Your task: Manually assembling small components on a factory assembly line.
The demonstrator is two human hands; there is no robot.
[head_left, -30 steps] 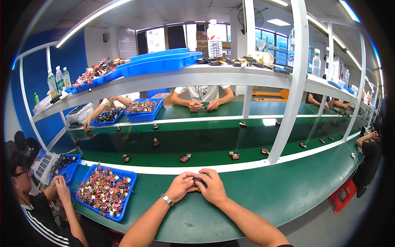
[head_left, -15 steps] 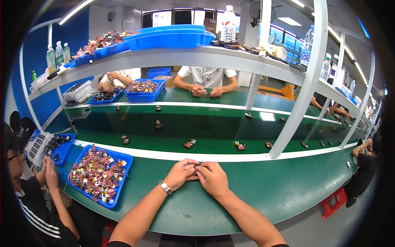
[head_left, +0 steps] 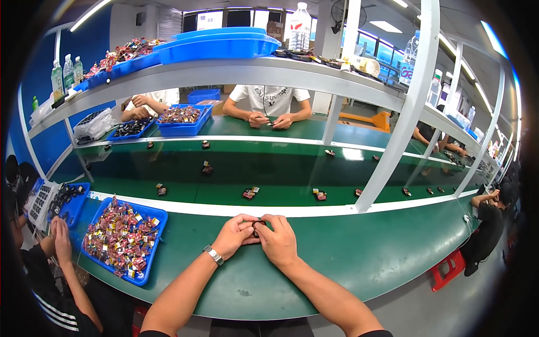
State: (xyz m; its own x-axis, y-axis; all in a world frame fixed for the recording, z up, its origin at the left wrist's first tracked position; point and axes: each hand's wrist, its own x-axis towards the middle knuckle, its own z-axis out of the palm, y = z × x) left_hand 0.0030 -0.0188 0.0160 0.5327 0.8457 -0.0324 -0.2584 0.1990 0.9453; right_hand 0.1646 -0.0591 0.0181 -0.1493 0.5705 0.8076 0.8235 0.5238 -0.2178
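Observation:
My left hand (head_left: 231, 237) and my right hand (head_left: 277, 240) meet above the green table (head_left: 314, 269), near its far edge. Between their fingertips is a small black part (head_left: 257, 224) with a rounded, ring-like outline. Both hands are closed on it, thumbs and forefingers pinching. The fingers cover much of the part, so its exact kind does not show. A metal watch sits on my left wrist. Left of my hands stands a blue tray (head_left: 163, 220) heaped with small red, yellow and white pieces (head_left: 120, 238).
Beyond a white rail (head_left: 224, 208) runs a green belt (head_left: 281, 177) carrying several small dark-and-red assemblies (head_left: 250, 192). A grey post (head_left: 393, 135) and an overhead shelf (head_left: 241, 73) with blue trays stand ahead. Co-workers sit left, opposite and far right; a red stool (head_left: 447, 271) stands right.
The whole view has shifted slightly, so the scene sits further left. My hands stay together on the black part; more of its rounded outline shows between the fingers now.

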